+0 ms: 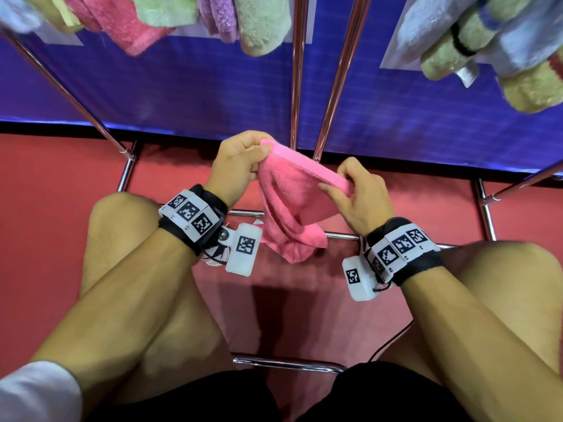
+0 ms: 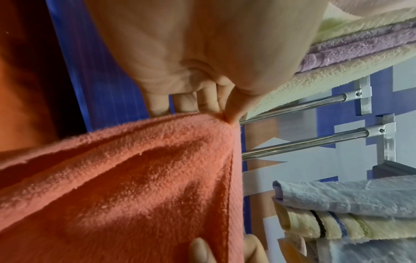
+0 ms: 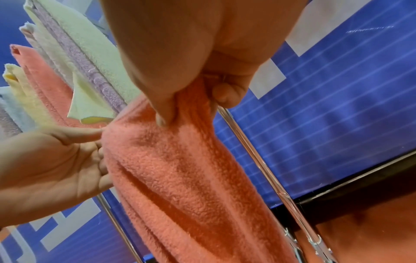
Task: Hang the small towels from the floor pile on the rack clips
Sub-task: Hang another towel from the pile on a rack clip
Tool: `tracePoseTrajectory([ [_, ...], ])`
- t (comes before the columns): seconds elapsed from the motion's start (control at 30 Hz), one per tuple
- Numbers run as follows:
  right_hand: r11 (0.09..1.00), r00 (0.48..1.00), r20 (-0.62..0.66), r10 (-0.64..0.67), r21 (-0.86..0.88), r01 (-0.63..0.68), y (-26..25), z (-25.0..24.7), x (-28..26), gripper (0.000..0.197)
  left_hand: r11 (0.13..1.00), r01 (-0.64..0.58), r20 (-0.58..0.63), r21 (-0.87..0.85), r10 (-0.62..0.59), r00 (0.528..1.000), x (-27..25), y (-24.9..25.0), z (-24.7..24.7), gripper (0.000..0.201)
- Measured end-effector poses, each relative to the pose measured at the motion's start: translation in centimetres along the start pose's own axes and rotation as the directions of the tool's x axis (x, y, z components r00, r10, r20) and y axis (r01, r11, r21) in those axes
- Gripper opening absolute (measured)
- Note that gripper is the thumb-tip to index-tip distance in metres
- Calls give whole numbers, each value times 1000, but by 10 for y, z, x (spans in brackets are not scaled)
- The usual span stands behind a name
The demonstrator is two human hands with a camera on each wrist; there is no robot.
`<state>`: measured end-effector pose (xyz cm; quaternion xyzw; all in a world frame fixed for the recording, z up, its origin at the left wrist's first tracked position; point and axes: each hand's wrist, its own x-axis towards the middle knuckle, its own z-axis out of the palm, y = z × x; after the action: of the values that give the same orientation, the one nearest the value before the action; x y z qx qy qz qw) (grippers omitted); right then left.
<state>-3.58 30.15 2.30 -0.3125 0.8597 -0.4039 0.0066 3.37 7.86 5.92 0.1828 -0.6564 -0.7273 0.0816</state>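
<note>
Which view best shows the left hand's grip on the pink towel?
Head view: the left hand pinches one top corner of the pink towel, the right hand the other end of that edge. Left wrist view shows only fingertips at the corner. Right wrist view shows the left palm beside the cloth.

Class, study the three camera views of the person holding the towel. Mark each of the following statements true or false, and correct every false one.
1. Both hands hold the pink towel. True: the left hand and the right hand each pinch its upper edge.
2. The pink towel lies flat on the floor. False: it hangs in the air between the hands.
3. Towels already hang on the rack, including a purple towel. True.
4. The floor is green. False: it is red.
5. The rack poles are wooden. False: they are shiny metal.
</note>
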Motion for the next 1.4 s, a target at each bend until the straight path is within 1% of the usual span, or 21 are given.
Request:
tracePoseTrajectory([
  [0.1,997,996,61,-69,-41,71,7,0,2,29,1000,-13,-20,27,13,1000,0,-2,1,10],
  [0.17,994,991,99,-87,-65,94,10,0,2,24,997,-15,-62,75,20,998,1,-5,0,14],
  [0.27,993,991,121,-61,-96,73,11,-2,1,6,995,-12,-87,102,20,996,4,-9,-1,10],
  [0.33,993,994,106,-38,-112,49,12,-4,0,13,994,-4,-84,107,13,996,3,-10,0,13],
  [0.43,981,996,62,58,-190,-45,10,-9,2,12,994,-15,-89,104,24,996,3,-11,1,12],
  [0.5,972,995,22,98,-216,-91,10,-13,3,16,994,-16,-103,105,27,994,4,-10,0,11],
  [0.53,968,994,27,106,-232,-97,11,-15,3,18,993,-15,-110,113,27,994,5,-11,-1,12],
  [0.6,950,988,75,133,-295,-105,13,-15,4,19,990,-20,-111,139,36,993,6,-13,-1,13],
  [0.67,924,978,109,178,-359,-128,14,-14,4,21,986,-34,-99,166,51,994,6,-15,-1,13],
  [0.73,916,980,85,178,-379,-133,14,-13,4,24,980,-41,-99,194,61,993,6,-16,-1,14],
  [0.77,919,986,56,157,-374,-125,13,-14,4,24,978,-41,-101,205,63,993,6,-16,-2,14],
  [0.83,946,996,-25,90,-311,-93,11,-15,4,22,974,-41,-102,222,65,993,7,-16,-3,14],
  [0.87,959,996,-63,61,-273,-76,10,-16,4,20,973,-42,-101,229,67,993,7,-16,-4,14],
  [0.93,966,993,-110,34,-251,-61,9,-17,4,19,970,-49,-101,240,75,992,8,-17,-5,13],
  [1.03,961,990,-139,27,-268,-64,9,-16,4,21,966,-60,-104,252,89,991,9,-18,-7,14],
  [1.13,946,990,-108,93,-299,-122,12,-14,5,23,970,-72,-94,234,96,991,8,-18,-6,14],
  [1.17,948,990,-97,99,-294,-124,13,-13,6,22,971,-79,-83,226,100,992,7,-17,-5,15],
  [1.23,970,993,-100,65,-226,-86,16,-10,6,15,967,-99,-52,234,115,992,5,-17,-2,15],
  [1.3,987,989,-149,19,-155,-42,19,-7,6,9,962,-118,-17,248,126,992,3,-17,0,15],
  [1.37,994,977,-215,-11,-106,-13,19,-6,5,11,959,-128,-14,251,136,991,4,-17,0,14],
  [1.4,998,969,-245,-4,-68,-13,17,-7,5,11,958,-134,-28,255,146,989,5,-17,-1,14],
])
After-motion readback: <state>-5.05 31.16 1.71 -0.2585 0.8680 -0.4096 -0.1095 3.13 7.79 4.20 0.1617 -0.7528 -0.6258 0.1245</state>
